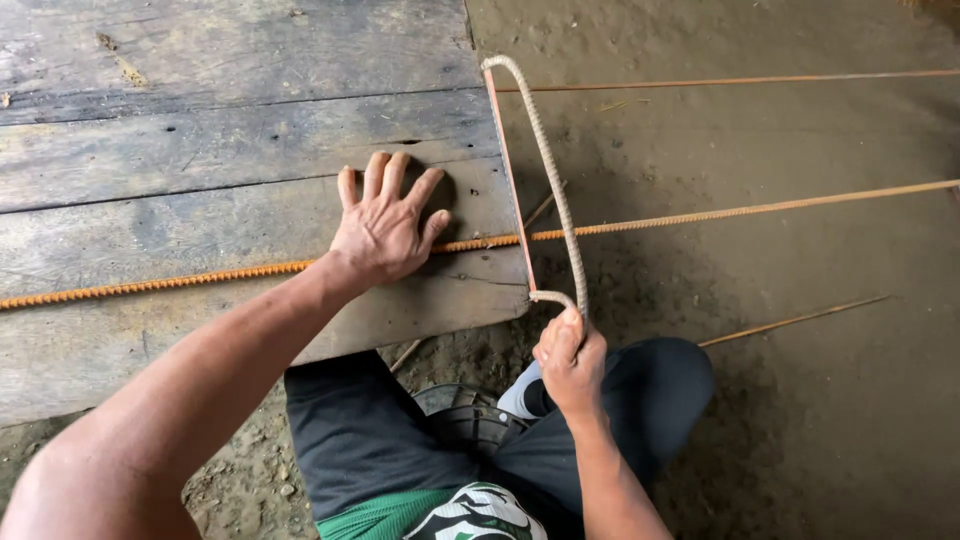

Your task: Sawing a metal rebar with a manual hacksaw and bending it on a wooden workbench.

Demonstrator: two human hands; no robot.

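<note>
My left hand (385,225) lies flat, fingers spread, on a long rusty ribbed steel bar (700,216) and presses it onto a weathered wooden platform (200,140). My right hand (570,358) grips the near end of a hacksaw (545,165) whose frame is a bent piece of ribbed bar. The thin orange blade (509,180) runs along the platform's right edge and crosses the steel bar just right of my left hand. The bar extends off the platform, out over the dirt floor to the right.
Two more thin rusty bars lie on the dirt floor, one at the back (720,82) and one at the right (795,321). My knees in dark shorts (640,400) and a black plastic stool (465,415) are below the platform's edge.
</note>
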